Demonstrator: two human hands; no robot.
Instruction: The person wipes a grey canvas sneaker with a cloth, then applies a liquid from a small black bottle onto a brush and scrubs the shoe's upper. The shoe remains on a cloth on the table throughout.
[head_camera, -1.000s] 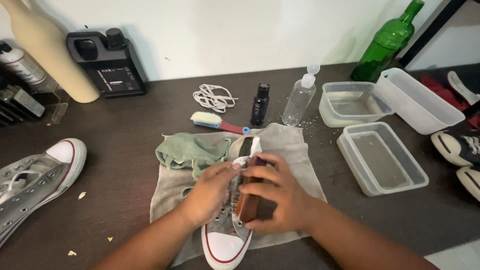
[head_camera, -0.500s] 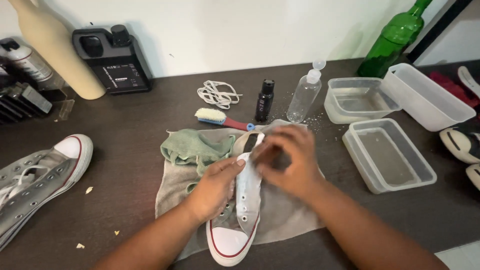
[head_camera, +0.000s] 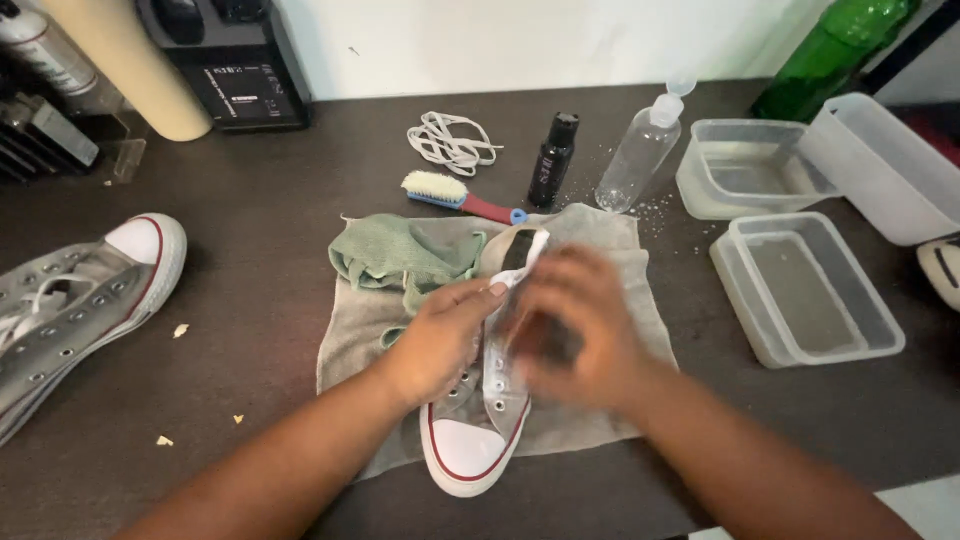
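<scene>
Sneaker lies toe-near on a grey towel on the counter. Left hand clamps its side; right hand is blurred, grip unclear. Scrubbing well likely needs a firm brace and short, even strokes.

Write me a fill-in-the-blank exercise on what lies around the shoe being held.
1. The left hand steadies a sneaker that rests on a grey ____.
2. A crumpled cloth beside the sneaker is ____ in colour.
3. The small brush behind it has a ____ handle.
4. The loose white laces lie ____ the sneaker.

Missing words: towel; green; red; apart from
</scene>
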